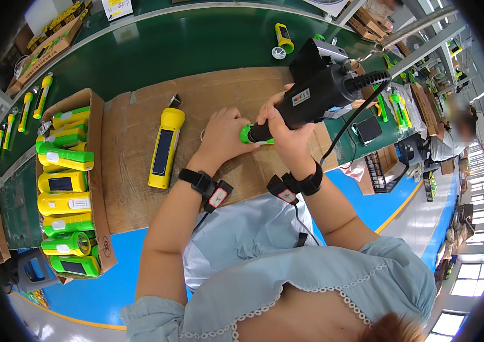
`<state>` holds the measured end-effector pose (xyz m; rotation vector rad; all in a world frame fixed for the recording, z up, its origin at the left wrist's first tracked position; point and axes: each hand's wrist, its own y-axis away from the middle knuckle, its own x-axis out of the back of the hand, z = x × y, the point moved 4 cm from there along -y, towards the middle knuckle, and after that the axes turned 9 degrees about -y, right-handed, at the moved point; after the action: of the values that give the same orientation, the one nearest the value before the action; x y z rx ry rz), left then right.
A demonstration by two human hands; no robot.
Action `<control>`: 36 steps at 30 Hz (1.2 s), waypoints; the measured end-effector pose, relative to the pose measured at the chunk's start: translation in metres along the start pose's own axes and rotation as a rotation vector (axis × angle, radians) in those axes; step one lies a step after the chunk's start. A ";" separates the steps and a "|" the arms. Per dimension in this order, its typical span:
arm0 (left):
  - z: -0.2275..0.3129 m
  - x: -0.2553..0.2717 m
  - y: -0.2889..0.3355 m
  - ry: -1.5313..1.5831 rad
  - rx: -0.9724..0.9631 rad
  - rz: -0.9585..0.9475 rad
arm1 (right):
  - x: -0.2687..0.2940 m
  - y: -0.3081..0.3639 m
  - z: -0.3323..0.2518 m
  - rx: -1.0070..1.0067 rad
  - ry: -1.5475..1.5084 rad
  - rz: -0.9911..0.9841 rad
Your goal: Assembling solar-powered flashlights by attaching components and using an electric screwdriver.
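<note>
My right hand [288, 132] grips a black electric screwdriver [316, 91] hung from a coiled cable, its tip pointing down at a green flashlight [248, 134] on the cardboard-covered bench [133, 188]. My left hand [223, 137] covers and holds that green flashlight against the cardboard; most of it is hidden under the hand. A yellow flashlight [165, 147] with a dark solar panel lies to the left of my left hand, apart from it.
A cardboard box [100, 171] at the left holds several yellow and green flashlights. A green conveyor belt [196, 40] runs behind the bench, carrying a yellow flashlight [283, 37]. More flashlights line the far left. Another person sits at the right.
</note>
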<state>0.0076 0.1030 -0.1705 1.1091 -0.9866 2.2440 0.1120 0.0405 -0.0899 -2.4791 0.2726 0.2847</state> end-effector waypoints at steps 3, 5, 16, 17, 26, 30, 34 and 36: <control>0.001 -0.003 0.000 0.009 0.003 -0.013 | 0.002 0.002 -0.002 -0.003 0.027 0.005; 0.000 -0.002 0.000 0.008 0.015 -0.031 | 0.007 0.001 -0.005 0.007 0.030 0.016; 0.003 0.012 0.001 0.129 -0.109 -0.138 | 0.157 -0.045 -0.093 0.451 0.316 0.474; 0.003 0.012 0.001 0.130 -0.111 -0.136 | 0.168 -0.051 -0.093 0.473 0.305 0.492; 0.005 0.017 0.004 0.069 -0.022 -0.117 | 0.198 -0.082 -0.073 0.403 0.374 0.496; 0.001 0.015 0.007 0.052 0.023 -0.106 | 0.191 -0.094 -0.075 0.242 0.475 0.472; 0.000 0.014 0.008 0.023 0.032 -0.086 | 0.168 -0.078 -0.064 0.108 0.282 0.443; 0.001 0.011 0.006 0.017 0.027 -0.075 | 0.139 -0.058 -0.061 0.135 0.156 0.396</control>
<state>-0.0020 0.0997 -0.1638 1.1176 -0.8955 2.2097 0.2687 0.0317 -0.0466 -2.3016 0.8242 0.2254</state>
